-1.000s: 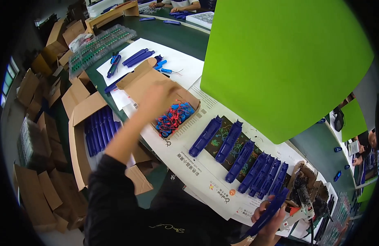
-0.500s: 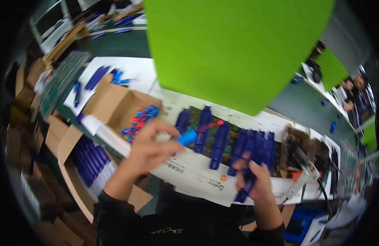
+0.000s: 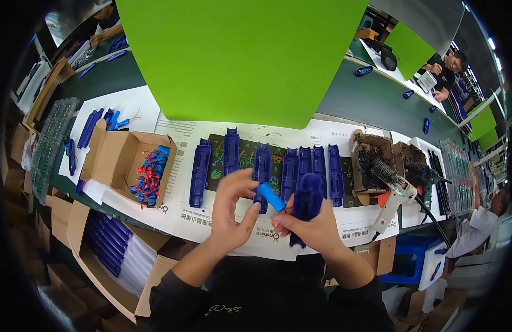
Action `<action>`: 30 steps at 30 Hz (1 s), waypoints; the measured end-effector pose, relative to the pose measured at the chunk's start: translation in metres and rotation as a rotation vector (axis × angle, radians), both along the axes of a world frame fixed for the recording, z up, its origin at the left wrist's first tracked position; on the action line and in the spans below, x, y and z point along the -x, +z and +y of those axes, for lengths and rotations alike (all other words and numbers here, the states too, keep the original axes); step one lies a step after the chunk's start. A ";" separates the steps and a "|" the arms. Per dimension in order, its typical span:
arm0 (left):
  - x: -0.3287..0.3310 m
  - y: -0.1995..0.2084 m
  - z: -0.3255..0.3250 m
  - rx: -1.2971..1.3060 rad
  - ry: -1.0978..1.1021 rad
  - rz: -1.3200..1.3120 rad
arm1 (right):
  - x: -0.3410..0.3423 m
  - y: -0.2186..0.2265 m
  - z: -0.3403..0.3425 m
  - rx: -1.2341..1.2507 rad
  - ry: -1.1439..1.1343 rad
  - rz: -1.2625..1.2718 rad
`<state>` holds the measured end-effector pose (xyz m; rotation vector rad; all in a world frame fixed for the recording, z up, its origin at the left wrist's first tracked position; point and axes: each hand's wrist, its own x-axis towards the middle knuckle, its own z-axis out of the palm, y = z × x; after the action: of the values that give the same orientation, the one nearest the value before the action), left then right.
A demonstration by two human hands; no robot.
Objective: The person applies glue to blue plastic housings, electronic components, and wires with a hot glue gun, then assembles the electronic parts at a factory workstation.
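My right hand grips a dark blue plastic half-shell, tilted up over the near edge of the table. Against its fingertips rests the lower end of a bright blue cylindrical battery. Left of the battery, my left hand has its fingers spread and curved, with the thumb apart; whether a fingertip touches the battery is hard to see. Several similar half-shells lie in a row on a dark patterned mat beyond my hands.
At left, a cardboard box holds blue batteries with red wires; a larger carton below holds more shells. To the right are a soldering iron with a white handle and a brown box. A green panel stands ahead.
The battery has come over from the left to my right fingertips, and my left fingers have spread. My right hand has moved left with the half-shell. The whole view has shifted.
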<state>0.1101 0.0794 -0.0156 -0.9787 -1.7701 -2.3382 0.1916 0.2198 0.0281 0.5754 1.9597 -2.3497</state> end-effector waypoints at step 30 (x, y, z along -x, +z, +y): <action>-0.017 0.012 0.021 0.365 -0.028 0.060 | 0.002 -0.027 0.022 0.868 0.098 -0.038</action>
<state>0.1272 0.0999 -0.0036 -1.1062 -2.2191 -2.0133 0.1896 0.2413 0.0013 0.4212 0.7564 -2.7313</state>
